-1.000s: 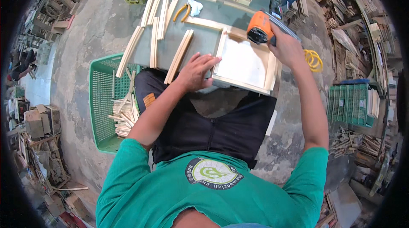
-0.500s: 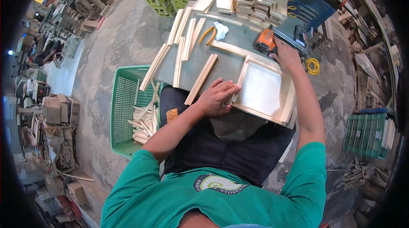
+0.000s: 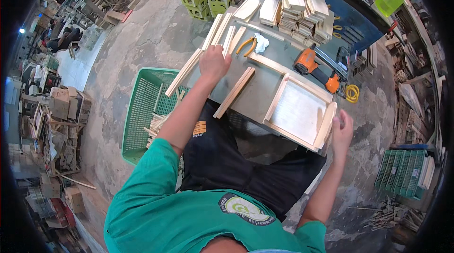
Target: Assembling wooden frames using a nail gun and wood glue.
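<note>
My left hand (image 3: 213,64) reaches over the wooden strips (image 3: 221,28) at the table's left, its fingers curled around one strip that it largely hides. My right hand (image 3: 343,132) is beside the right edge of a wooden frame (image 3: 279,97) with a pale panel (image 3: 298,111); its fingers are apart and nothing shows in them. An orange and black nail gun (image 3: 306,61) lies on the table behind the frame. Between my left hand and the frame lies a pair of strips (image 3: 235,92). Orange-handled pliers (image 3: 247,47) rest farther back beside a crumpled white scrap (image 3: 260,42).
Stacks of pale boards (image 3: 293,19) stand at the table's far side. A green basket (image 3: 130,125) holding wooden pieces is at the left. A coiled yellow hose (image 3: 352,93) hangs by the table's right side, and green crates (image 3: 402,170) stand farther right.
My right hand has let go of the nail gun and come nearer, to the frame's right edge. My left hand has left the frame and moved left and away to the strips. The view has shifted.
</note>
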A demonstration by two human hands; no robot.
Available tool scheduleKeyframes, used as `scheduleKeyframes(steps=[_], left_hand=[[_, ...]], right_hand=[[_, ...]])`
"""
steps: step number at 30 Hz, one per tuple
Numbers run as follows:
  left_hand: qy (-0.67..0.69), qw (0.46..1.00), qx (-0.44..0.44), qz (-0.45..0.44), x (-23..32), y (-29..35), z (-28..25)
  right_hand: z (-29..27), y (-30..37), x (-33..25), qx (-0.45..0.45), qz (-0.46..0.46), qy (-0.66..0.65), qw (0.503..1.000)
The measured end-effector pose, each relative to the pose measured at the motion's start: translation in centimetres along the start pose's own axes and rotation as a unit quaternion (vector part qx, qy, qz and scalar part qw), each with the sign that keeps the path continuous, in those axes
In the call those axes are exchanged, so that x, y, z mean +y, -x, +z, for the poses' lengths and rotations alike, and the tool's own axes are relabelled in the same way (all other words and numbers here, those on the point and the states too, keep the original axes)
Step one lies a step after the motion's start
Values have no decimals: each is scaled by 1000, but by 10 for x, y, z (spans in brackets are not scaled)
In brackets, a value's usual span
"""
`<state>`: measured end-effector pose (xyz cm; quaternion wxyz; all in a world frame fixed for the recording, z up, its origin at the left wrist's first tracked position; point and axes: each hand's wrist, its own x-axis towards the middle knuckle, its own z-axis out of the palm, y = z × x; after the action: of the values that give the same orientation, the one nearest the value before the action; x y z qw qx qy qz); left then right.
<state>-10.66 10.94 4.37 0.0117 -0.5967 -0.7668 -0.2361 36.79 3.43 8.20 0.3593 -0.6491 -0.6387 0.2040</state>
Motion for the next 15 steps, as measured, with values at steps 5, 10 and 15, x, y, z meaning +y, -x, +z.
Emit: scheduleKeyframes(steps=[5, 10, 15], left_hand=[[-54, 995, -47, -66, -8, -39, 12], [-25, 989, -129, -74, -16, -58, 13], [82, 979, -119, -140, -20, -58, 2]], right_hand=[[5, 57, 22, 32, 83, -41, 995], [7, 93, 27, 30, 164, -152, 974], [7, 107, 20, 36, 180, -186, 965]])
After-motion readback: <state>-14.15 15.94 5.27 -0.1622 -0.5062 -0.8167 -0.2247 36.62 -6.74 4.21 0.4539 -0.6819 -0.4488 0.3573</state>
